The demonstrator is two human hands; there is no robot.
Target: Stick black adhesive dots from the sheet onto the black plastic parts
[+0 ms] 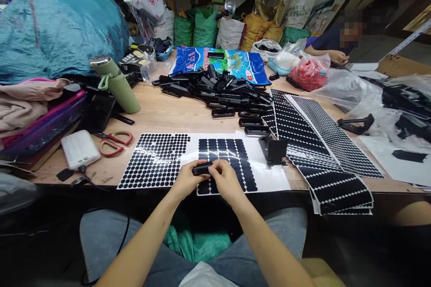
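Observation:
My left hand (188, 180) grips a small black plastic part (201, 169) over the near edge of the table. My right hand (225, 177) pinches at the right end of the same part, fingers pressed together. Both hands hover above a white sheet (269, 178) carrying black oval pads. A sheet of round black dots (153, 160) lies to its left. Beyond, a pile of black plastic parts (218, 89) covers the table's middle. A black bracket (272, 149) stands upright just right of my hands.
Stacked sheets of black pads (323, 143) fan out on the right. Red scissors (112, 142), a white power bank (80, 149) and a green bottle (117, 83) sit at left. Another person (332, 47) works at the far right, behind bags (310, 71).

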